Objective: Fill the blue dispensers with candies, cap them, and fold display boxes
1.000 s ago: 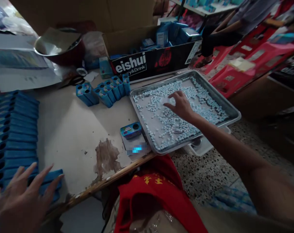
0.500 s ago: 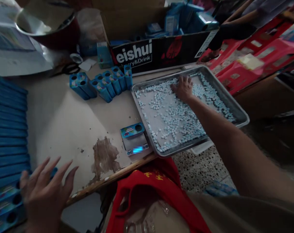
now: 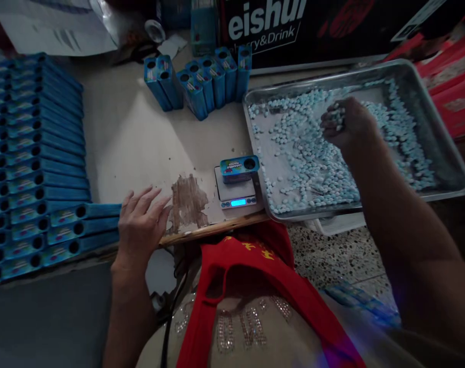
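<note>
My right hand (image 3: 345,122) is cupped around a small heap of pale blue candies, over the metal tray (image 3: 457,168). More candies (image 3: 312,168) lie spread across the tray. My left hand (image 3: 142,217) rests at the table's front edge, fingers apart and holding nothing, beside the ends of the nearest blue boxes (image 3: 97,226). Between my hands, a small scale (image 3: 236,191) with a lit display carries one blue box (image 3: 238,168) with a dark round hole in its top.
Rows of blue boxes (image 3: 36,148) fill the table's left side. Several upright boxes (image 3: 213,82) stand behind the scale. A black printed carton (image 3: 312,33) is at the back, and red stools (image 3: 452,92) are at the right.
My right hand has closed around candies and lifted from the tray's surface. My left hand has come down to the table edge. The view has tilted down and shifted left.
</note>
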### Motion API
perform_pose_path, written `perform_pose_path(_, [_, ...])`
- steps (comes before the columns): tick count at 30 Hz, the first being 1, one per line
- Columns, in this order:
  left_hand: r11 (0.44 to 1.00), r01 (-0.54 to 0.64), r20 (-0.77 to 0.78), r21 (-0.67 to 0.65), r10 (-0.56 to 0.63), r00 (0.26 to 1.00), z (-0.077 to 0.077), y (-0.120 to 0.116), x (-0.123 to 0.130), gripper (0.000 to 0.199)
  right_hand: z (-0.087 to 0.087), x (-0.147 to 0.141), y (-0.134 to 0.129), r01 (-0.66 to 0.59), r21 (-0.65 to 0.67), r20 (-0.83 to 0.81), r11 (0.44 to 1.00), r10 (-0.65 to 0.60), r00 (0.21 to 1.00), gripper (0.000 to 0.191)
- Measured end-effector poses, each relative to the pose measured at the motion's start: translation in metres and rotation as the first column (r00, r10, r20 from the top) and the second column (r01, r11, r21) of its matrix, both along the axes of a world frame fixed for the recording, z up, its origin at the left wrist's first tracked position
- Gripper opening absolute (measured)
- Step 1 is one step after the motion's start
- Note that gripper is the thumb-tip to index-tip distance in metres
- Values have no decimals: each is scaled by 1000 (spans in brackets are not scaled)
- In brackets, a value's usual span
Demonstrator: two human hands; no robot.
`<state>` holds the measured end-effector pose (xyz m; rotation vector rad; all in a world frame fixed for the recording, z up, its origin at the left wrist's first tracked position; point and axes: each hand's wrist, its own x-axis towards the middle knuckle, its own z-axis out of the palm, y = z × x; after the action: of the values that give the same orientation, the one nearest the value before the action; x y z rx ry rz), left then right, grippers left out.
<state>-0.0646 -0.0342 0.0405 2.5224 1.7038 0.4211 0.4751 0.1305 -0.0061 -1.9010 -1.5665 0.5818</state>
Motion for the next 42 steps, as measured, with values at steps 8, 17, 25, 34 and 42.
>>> perform_pose_path(8, [997, 29, 121, -72, -20, 993, 0, 29, 53, 28, 24, -38, -74, -46, -64, -376, 997, 19, 927, 68])
perform_pose_path(17, [966, 185, 623, -179, -34, 782, -31, 60, 138, 51, 28, -117, -92, -160, 11, -396, 987, 151, 906, 64])
perform_pose_path(25, [974, 223, 612, 44, -202, 765, 19, 74, 189, 39, 79, -155, -72, 134, 238, -887, 962, 160, 432, 38])
perform_pose_path(34, [982, 168, 609, 85, -184, 772, 17, 79, 219, 40, 88, -160, -71, 262, 198, -876, 945, 50, 481, 40])
perform_pose_path(42, [976, 194, 638, 102, -214, 740, 7, 88, 229, 41, 103, -157, -79, 216, 416, -819, 883, 260, 511, 40])
